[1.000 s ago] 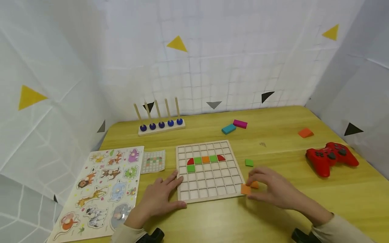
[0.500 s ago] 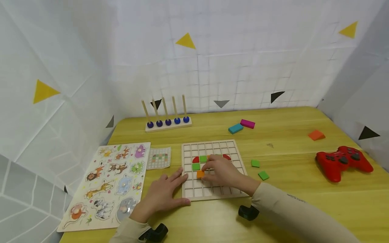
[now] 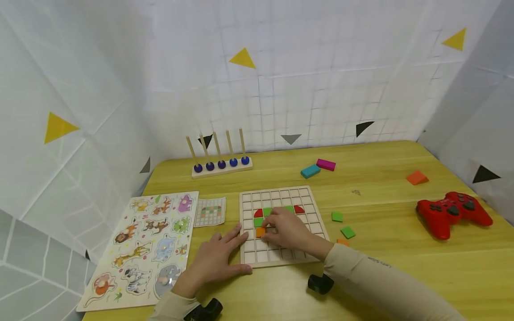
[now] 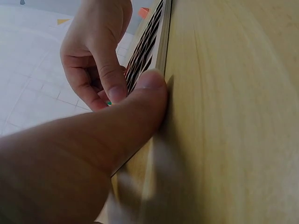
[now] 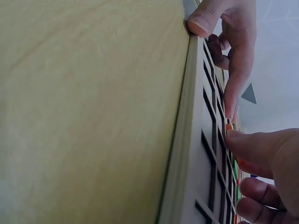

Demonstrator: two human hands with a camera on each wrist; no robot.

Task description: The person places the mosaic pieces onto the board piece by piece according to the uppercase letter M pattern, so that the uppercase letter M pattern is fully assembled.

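Observation:
A wooden grid board (image 3: 289, 195) lies in the middle of the table. A row of red and green tiles (image 3: 267, 211) sits in its upper cells, partly hidden by my right hand. My right hand (image 3: 281, 225) reaches over the board and its fingertips hold an orange tile (image 3: 260, 232) down at a cell just under the row. The right wrist view shows the thumb of that hand (image 5: 252, 154) against the orange tile (image 5: 228, 126). My left hand (image 3: 218, 256) rests on the board's near left corner, thumb (image 4: 145, 88) pressed to the front edge (image 4: 161, 42).
Two green tiles (image 3: 337, 216) and an orange one (image 3: 342, 242) lie right of the board. A red gamepad (image 3: 451, 213) and an orange wedge (image 3: 416, 178) sit far right. Teal and magenta blocks (image 3: 317, 167) and a peg stand (image 3: 221, 165) lie behind. Animal puzzle (image 3: 146, 247) and pattern card (image 3: 210, 211) are at left.
My right hand picked an orange tile up beside the board's right edge and carried it left over the grid, then a little further left into a cell. The left hand stayed put.

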